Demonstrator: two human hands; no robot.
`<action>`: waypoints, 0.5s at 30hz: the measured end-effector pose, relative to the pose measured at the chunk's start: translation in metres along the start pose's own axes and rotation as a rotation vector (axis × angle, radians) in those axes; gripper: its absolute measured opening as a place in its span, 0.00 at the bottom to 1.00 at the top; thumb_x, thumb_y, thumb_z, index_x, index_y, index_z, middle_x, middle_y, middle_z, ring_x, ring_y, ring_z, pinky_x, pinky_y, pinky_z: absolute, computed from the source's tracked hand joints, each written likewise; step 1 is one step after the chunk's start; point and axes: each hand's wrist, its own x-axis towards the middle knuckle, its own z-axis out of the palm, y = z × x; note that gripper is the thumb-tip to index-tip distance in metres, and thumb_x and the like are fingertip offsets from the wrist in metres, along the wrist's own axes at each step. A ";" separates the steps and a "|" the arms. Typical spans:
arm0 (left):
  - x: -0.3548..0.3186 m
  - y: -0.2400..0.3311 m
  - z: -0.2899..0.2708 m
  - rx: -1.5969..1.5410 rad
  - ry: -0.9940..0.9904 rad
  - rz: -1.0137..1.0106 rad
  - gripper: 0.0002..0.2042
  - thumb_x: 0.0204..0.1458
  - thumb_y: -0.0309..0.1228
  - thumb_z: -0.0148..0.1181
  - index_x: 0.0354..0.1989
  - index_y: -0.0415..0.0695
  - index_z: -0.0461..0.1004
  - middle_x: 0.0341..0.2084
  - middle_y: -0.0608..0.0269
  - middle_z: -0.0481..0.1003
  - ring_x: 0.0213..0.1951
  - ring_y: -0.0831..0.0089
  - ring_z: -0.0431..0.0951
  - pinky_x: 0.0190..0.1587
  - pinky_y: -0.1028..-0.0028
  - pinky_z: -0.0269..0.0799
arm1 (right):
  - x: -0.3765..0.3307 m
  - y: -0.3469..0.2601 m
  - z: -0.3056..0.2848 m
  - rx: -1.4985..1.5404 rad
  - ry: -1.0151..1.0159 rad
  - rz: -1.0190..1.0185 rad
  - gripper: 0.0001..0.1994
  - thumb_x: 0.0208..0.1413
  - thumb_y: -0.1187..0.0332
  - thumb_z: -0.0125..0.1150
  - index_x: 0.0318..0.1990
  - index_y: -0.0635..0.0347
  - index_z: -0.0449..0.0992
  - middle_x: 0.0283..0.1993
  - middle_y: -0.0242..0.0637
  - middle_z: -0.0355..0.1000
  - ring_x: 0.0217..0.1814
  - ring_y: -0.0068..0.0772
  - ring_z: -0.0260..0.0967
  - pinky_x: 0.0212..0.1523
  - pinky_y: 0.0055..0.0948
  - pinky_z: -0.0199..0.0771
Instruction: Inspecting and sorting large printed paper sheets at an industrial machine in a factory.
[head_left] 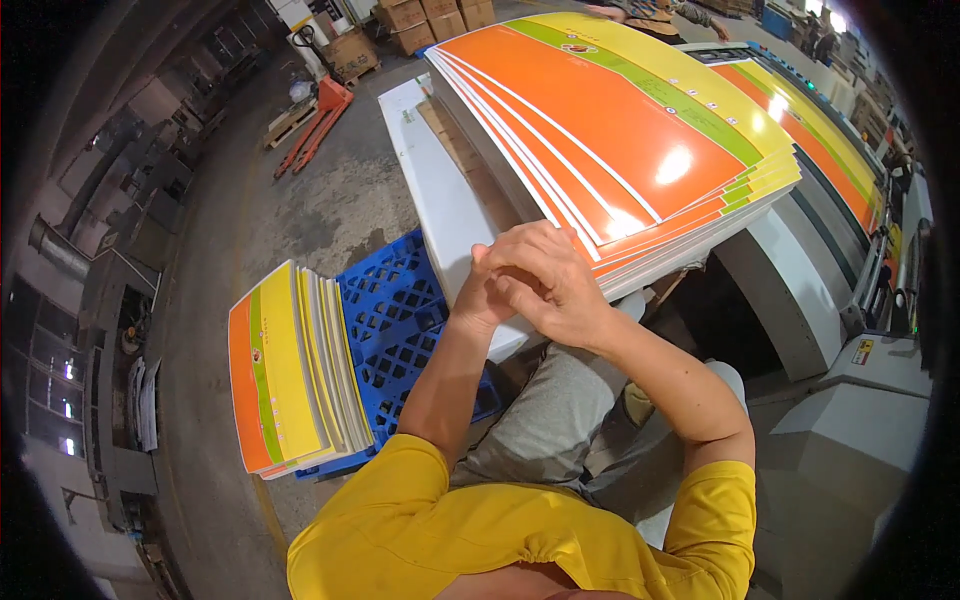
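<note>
Past shirt (520, 520), holds right hand (560, 275) over left hand (487, 295), fingers curled together — right nearer stack (610, 110), ahead-right, lengthwise away-left.

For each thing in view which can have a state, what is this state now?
Left hand: bent, against the right hand
Right hand: fingers curled, grip partly hidden
Large sheet stack: printed side up, near edges staggered
Small sheet stack: on the pallet, edges uneven
Blue pallet: partly covered
Pallet jack: forks bare
Cardboard boxes: stacked
</note>
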 end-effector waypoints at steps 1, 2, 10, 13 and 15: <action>-0.002 0.001 0.000 0.024 0.028 0.001 0.46 0.38 0.69 0.49 0.53 0.36 0.60 0.48 0.54 0.65 0.50 0.69 0.68 0.51 0.69 0.67 | 0.001 -0.001 -0.001 -0.022 -0.008 0.003 0.10 0.40 0.75 0.56 0.34 0.58 0.72 0.35 0.36 0.68 0.41 0.39 0.64 0.42 0.34 0.61; -0.003 0.001 -0.001 0.047 0.055 0.003 0.46 0.38 0.68 0.49 0.53 0.35 0.60 0.47 0.54 0.65 0.50 0.69 0.68 0.51 0.70 0.67 | 0.002 -0.002 -0.002 -0.043 -0.015 0.005 0.09 0.41 0.76 0.55 0.34 0.61 0.73 0.35 0.37 0.69 0.40 0.37 0.66 0.41 0.32 0.63; 0.012 0.005 0.019 -0.229 -0.129 -0.071 0.45 0.46 0.66 0.41 0.59 0.36 0.52 0.56 0.50 0.59 0.57 0.62 0.60 0.61 0.63 0.52 | 0.017 0.006 -0.055 -0.152 0.128 0.206 0.05 0.42 0.71 0.56 0.25 0.63 0.73 0.23 0.40 0.69 0.30 0.43 0.66 0.31 0.35 0.67; 0.012 0.008 0.028 -0.177 -0.062 -0.055 0.42 0.49 0.61 0.41 0.61 0.35 0.48 0.57 0.46 0.57 0.57 0.61 0.60 0.60 0.63 0.54 | 0.013 0.006 -0.078 -0.344 -0.049 0.367 0.07 0.43 0.68 0.58 0.28 0.62 0.74 0.26 0.40 0.70 0.32 0.41 0.66 0.33 0.33 0.67; 0.013 0.009 0.031 -0.136 -0.022 -0.035 0.41 0.51 0.59 0.42 0.62 0.35 0.45 0.57 0.44 0.56 0.57 0.59 0.61 0.59 0.62 0.55 | 0.009 0.007 -0.080 -0.441 -0.200 0.442 0.08 0.44 0.66 0.60 0.30 0.61 0.75 0.29 0.39 0.70 0.34 0.38 0.66 0.35 0.31 0.67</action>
